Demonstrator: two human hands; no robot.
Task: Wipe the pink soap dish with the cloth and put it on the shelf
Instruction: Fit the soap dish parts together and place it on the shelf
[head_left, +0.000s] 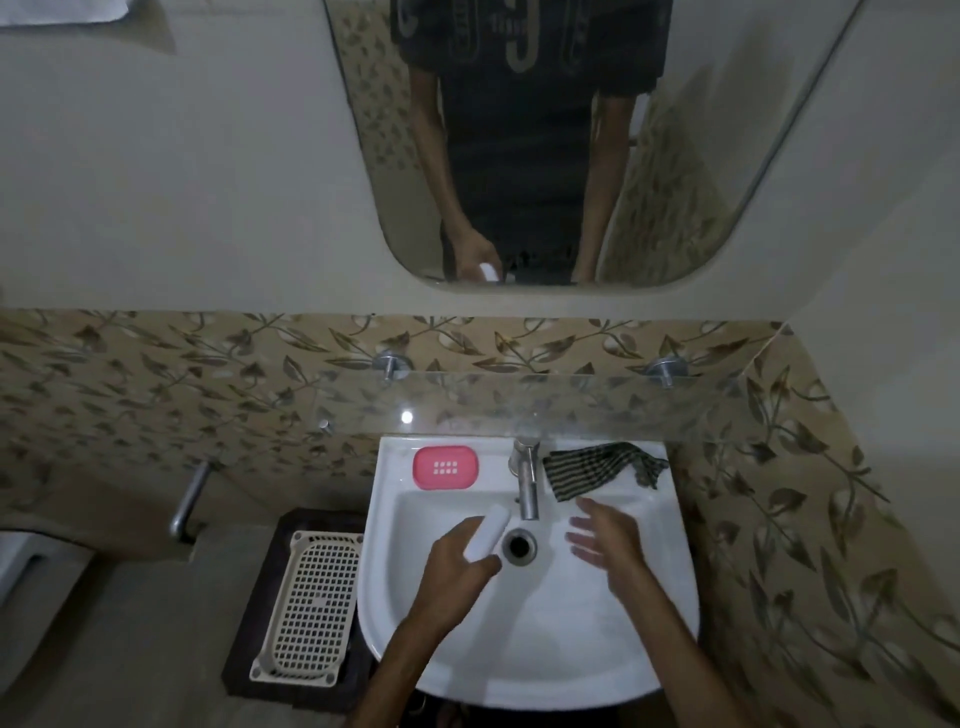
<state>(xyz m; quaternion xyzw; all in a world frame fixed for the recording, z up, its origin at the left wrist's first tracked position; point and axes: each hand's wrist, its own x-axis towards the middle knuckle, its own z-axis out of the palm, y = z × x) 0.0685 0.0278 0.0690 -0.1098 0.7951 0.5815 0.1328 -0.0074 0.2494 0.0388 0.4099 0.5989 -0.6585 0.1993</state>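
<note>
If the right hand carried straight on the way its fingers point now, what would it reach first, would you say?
The right hand is open, fingers aimed up-left across the white ceramic basin. Going straight on, it would probably meet the upright steel tap first, though depth is hard to judge. The green checked cloth lies off that line.

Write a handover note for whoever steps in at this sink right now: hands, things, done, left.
Left hand grips a white soap bar over the basin. Right hand is open, empty, near the tap.
Pink soap dish sits empty on the sink rim, back left. Cloth lies back right.
Done: soap is out of the dish.
Left: wipe the dish, set it on the glass shelf.
</note>
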